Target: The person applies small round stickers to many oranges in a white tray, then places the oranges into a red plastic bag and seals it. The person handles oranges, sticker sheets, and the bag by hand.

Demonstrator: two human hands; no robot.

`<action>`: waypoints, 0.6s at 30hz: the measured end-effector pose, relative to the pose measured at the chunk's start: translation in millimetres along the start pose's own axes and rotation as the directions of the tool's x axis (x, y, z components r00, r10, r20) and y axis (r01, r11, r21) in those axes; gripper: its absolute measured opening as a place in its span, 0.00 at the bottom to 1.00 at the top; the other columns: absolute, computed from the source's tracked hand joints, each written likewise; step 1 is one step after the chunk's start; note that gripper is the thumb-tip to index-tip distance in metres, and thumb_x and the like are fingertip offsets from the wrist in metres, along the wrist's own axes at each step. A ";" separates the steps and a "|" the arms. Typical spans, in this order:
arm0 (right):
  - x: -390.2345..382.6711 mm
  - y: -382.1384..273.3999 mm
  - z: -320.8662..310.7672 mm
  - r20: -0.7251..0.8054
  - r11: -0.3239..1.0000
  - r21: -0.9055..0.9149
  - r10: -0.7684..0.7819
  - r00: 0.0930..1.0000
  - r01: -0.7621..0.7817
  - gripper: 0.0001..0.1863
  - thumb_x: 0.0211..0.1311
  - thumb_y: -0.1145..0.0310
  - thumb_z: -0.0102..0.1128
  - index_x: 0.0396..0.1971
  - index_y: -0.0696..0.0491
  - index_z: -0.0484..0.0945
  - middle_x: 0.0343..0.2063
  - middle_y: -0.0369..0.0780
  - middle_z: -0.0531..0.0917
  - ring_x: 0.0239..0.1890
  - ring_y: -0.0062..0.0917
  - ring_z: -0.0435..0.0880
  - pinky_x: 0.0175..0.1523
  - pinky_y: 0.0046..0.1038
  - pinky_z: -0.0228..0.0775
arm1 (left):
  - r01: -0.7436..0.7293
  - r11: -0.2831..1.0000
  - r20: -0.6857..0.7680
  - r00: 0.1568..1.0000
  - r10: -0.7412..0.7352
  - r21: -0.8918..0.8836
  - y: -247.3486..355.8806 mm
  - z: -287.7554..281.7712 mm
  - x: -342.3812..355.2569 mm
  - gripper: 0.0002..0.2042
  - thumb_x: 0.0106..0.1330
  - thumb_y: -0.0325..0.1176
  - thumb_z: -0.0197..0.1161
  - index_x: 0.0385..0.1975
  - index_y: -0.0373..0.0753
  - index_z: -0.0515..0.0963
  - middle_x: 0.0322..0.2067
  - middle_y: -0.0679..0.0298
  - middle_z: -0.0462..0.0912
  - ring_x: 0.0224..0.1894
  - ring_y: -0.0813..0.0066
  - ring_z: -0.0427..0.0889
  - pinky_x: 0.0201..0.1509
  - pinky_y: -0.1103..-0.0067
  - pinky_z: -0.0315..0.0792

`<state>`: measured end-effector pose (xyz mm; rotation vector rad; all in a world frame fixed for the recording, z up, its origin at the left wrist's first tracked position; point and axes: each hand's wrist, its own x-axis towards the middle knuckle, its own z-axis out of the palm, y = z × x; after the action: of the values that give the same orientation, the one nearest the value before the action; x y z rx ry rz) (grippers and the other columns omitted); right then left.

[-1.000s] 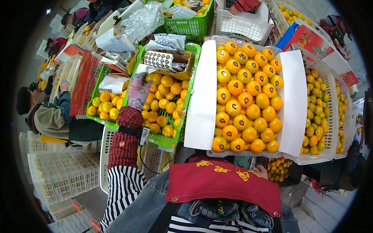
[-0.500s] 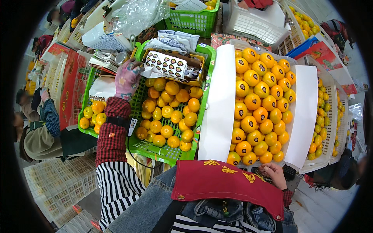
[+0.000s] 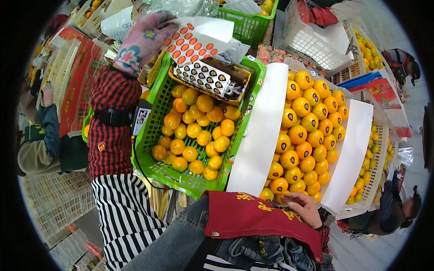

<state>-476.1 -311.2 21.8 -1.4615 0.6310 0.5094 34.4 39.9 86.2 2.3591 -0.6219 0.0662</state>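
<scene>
My left hand [image 3: 147, 39], in a pink flowered glove, is closed on the edge of a sticker sheet [image 3: 192, 49] with rows of red-orange oval labels. The raised sheet overlaps a yellow-edged box [image 3: 244, 84] at the back of a green crate [image 3: 199, 187]. Inside that box lies another sheet of dark round stickers [image 3: 202, 77]. Loose oranges [image 3: 193, 131] fill part of the crate. Bare, with fingers loosely extended, my right hand [image 3: 304, 208] rests by the near edge of a box of oranges with dark labels [image 3: 304, 151]. Nothing shows in its fingers.
White paper flaps [image 3: 261, 122] fold out either side of the labelled oranges. More fruit crates [image 3: 383, 106] stand right. A white basket [image 3: 312, 41] and another green crate [image 3: 248, 22] are behind. A co-worker [image 3: 38, 147] is at left. A cable [image 3: 141, 174] hangs by my left sleeve.
My left hand has lifted, now holding the red-orange sticker sheet above the boxed stickers. My right hand has moved slightly left, up to the near oranges. The view has shifted.
</scene>
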 end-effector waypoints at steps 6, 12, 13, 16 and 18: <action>4.5 -4.2 2.3 -0.007 0.999 -0.021 -0.043 0.999 0.043 0.17 0.69 0.77 0.61 0.56 0.63 0.79 0.52 0.43 0.87 0.55 0.25 0.84 0.62 0.27 0.75 | -0.003 0.998 0.006 1.000 0.004 -0.056 -20.6 -5.4 -19.9 0.15 0.73 0.30 0.66 0.56 0.33 0.81 0.47 0.61 0.88 0.50 0.79 0.84 0.58 0.80 0.76; 18.3 -31.8 14.7 0.025 0.988 -0.110 -0.111 0.994 0.113 0.16 0.69 0.76 0.62 0.55 0.62 0.80 0.50 0.41 0.87 0.52 0.24 0.85 0.60 0.26 0.76 | -0.135 0.783 -0.276 0.960 -0.048 -0.607 -40.0 -7.9 -54.6 0.16 0.74 0.23 0.61 0.60 0.28 0.76 0.53 0.58 0.84 0.55 0.72 0.83 0.65 0.77 0.76; 29.1 -43.8 18.7 0.058 0.975 -0.120 -0.182 0.982 0.188 0.16 0.69 0.74 0.63 0.55 0.62 0.80 0.50 0.41 0.87 0.52 0.23 0.85 0.60 0.26 0.76 | -0.149 0.751 -0.279 0.959 -0.048 -0.644 -35.2 -0.6 -54.6 0.16 0.74 0.22 0.61 0.60 0.29 0.76 0.54 0.58 0.84 0.55 0.72 0.83 0.65 0.76 0.76; 81.7 -91.4 39.2 0.103 0.931 -0.093 -0.342 0.934 0.352 0.28 0.69 0.73 0.65 0.68 0.59 0.71 0.53 0.41 0.85 0.52 0.26 0.85 0.59 0.29 0.78 | -0.159 0.669 -0.224 0.975 -0.011 -0.726 -4.1 38.0 -50.0 0.16 0.72 0.21 0.63 0.59 0.31 0.77 0.51 0.59 0.85 0.53 0.73 0.83 0.62 0.77 0.77; 127.0 -129.2 55.8 0.095 0.840 0.130 -0.539 0.837 0.526 0.45 0.65 0.75 0.67 0.78 0.55 0.52 0.68 0.45 0.70 0.66 0.31 0.75 0.61 0.35 0.78 | -0.143 0.687 -0.128 0.989 0.073 -0.713 25.7 72.2 -49.1 0.15 0.71 0.20 0.62 0.56 0.32 0.78 0.49 0.61 0.85 0.50 0.76 0.83 0.58 0.79 0.78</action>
<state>-291.2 -270.6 33.0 -1.4204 0.1215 0.1253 -29.2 -2.2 36.4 1.5338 -0.6012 -0.0220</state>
